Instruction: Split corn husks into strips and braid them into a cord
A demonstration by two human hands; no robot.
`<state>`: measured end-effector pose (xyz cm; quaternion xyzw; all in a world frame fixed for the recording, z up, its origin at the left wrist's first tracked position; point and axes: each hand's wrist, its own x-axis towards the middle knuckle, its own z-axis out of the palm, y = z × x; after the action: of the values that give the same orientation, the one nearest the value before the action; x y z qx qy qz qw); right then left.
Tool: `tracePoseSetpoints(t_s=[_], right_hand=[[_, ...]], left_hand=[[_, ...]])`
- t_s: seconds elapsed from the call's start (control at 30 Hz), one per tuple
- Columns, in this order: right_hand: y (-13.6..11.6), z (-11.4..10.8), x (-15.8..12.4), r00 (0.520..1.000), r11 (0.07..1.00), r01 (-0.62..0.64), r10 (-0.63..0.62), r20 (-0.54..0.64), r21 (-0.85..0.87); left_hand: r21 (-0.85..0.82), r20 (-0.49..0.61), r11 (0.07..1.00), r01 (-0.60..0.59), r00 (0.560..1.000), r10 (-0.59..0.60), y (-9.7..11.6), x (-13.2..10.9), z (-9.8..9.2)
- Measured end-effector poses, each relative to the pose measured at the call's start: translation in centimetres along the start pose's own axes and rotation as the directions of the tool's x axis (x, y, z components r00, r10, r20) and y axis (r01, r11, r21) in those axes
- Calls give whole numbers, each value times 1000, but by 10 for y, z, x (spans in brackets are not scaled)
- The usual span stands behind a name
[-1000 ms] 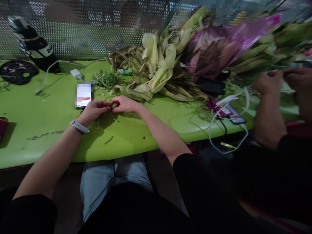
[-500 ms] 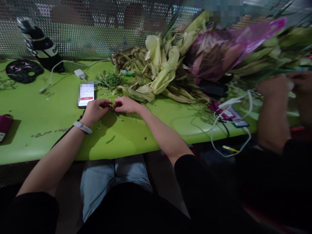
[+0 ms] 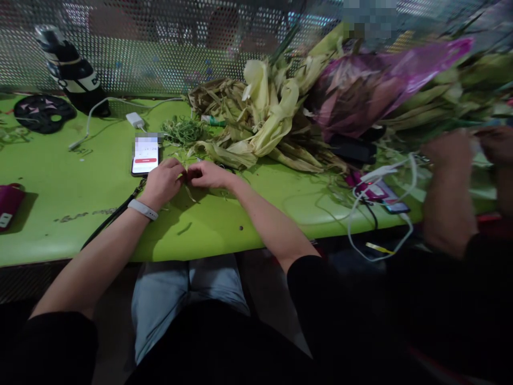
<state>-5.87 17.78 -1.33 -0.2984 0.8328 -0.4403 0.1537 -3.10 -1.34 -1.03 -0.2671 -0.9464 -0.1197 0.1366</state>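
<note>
My left hand, with a pale band on its wrist, is closed, its fingertips curled against those of my right hand. That right hand pinches too, low over the green tabletop. A thin pale-green plant strip trails below the meeting fingertips; its upper end is hidden between them. Just behind my hands lies a small heap of shredded green strips. A lit phone lies by my left hand, its strap running under the wrist. Dried corn husks spread behind my right hand.
A black bottle leans by the mesh partition. A white charger with cable lies behind the phone. At right are a purple plastic bag, tangled white cables and another person's hand. A maroon case sits far left.
My left hand has turned over slightly and moved right, its fingers now closed up against my right hand's. My right hand stays almost in place. The view has shifted a little.
</note>
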Motion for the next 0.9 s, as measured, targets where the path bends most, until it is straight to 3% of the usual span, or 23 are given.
tracePoseSetpoints(t_s=[0.23, 0.33, 0.47, 0.6, 0.9], right_hand=[[-8, -1, -2, 972, 960, -223, 232, -36, 170], [-6, -2, -1, 967, 966, -208, 227, -113, 155], [-1, -2, 1, 975, 970, -190, 204, -82, 153], [-2, 1, 2, 978, 969, -190, 200, -53, 159], [-1, 3, 4, 972, 977, -170, 188, -139, 131]], left_hand=[[-53, -98, 997, -51, 994, 46, 0, 1, -1], [-38, -75, 999, -15, 997, 12, 0, 1, -1], [3, -54, 1000, 31, 998, -30, -1, 1, 0], [7, -44, 1000, 6, 999, -5, -3, 2, 1], [-60, 15, 997, -42, 999, 43, -9, 0, -4]])
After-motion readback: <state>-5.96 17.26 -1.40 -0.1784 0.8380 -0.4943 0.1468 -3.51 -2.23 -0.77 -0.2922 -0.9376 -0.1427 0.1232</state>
